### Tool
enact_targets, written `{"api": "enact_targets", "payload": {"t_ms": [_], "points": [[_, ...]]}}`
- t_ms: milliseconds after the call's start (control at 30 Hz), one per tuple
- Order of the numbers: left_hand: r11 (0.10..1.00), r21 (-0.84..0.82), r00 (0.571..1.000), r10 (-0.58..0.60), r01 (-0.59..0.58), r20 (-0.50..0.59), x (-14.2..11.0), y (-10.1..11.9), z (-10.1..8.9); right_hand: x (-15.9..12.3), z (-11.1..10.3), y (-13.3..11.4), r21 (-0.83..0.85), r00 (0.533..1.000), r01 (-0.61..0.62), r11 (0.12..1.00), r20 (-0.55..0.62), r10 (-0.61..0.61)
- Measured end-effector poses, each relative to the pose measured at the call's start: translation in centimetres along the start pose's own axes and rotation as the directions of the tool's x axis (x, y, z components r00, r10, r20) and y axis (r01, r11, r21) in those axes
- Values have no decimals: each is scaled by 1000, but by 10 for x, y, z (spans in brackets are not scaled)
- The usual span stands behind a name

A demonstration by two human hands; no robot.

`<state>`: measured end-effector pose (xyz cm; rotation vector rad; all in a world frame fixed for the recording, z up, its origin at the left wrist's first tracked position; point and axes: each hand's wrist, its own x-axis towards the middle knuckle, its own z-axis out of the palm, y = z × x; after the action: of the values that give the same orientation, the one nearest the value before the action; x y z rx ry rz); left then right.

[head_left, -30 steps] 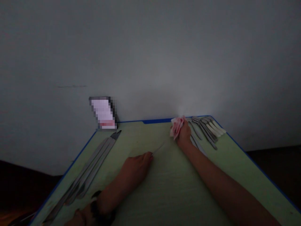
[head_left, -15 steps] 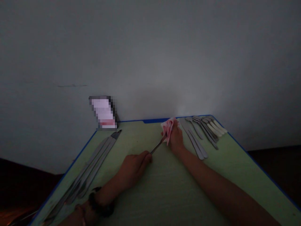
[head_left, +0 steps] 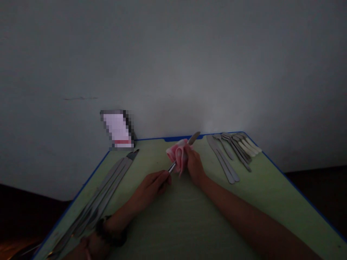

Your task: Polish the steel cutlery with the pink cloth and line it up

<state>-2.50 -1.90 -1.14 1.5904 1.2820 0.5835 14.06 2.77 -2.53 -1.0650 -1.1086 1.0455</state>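
Observation:
My left hand (head_left: 157,182) is closed round the handle of a table knife (head_left: 194,138), which points up and to the right over the middle of the table. A pink and white cloth (head_left: 177,153) is wrapped round the knife's middle, pinched there by my right hand (head_left: 195,162). Past the cloth the blade's rounded tip sticks out, and a short piece of handle shows between cloth and left hand. Two more table knives (head_left: 223,160) lie just right of my right hand.
Spoons and forks (head_left: 238,151), some with white handles (head_left: 251,147), lie at the back right of the green table (head_left: 189,224). More long knives and other cutlery (head_left: 108,187) line the left side. A phone with a blurred screen (head_left: 118,129) leans against the wall (head_left: 173,65).
The cloth and my right hand have slid down the knife toward my left hand, uncovering the blade's tip. My left hand has shifted slightly left.

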Motion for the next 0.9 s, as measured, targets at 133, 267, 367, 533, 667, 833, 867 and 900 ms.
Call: {"api": "enact_targets", "payload": {"t_ms": [133, 267, 367, 533, 667, 833, 867, 900], "points": [[1000, -14, 998, 20, -20, -65, 1, 3, 1, -3, 2, -1, 6, 981, 73, 997, 179, -73], [996, 73, 993, 63, -56, -99, 0, 9, 4, -2, 3, 4, -23, 984, 59, 998, 168, -55], [989, 145, 995, 49, -35, -90, -2, 12, 6, 7, -3, 3, 23, 998, 23, 999, 55, -24], [998, 60, 1000, 4, -3, -20, -1, 8, 3, 30, -21, -13, 1, 992, 17, 1000, -125, -17], [999, -37, 1000, -18, 19, 18, 1, 2, 0, 42, -34, -26, -50, 970, 84, 995, -224, -93], [999, -19, 999, -26, 27, 38, -1, 3, -1, 51, -49, -27, -121, 938, 94, 988, -322, -129], [1000, -4, 999, -26, 27, 38, -1, 4, 0, 50, -49, -26, -115, 933, 91, 989, -337, -125], [1000, 8, 999, -24, 24, 38, -2, 5, 0, 49, -48, -23, -107, 935, 86, 991, -333, -117]]}}
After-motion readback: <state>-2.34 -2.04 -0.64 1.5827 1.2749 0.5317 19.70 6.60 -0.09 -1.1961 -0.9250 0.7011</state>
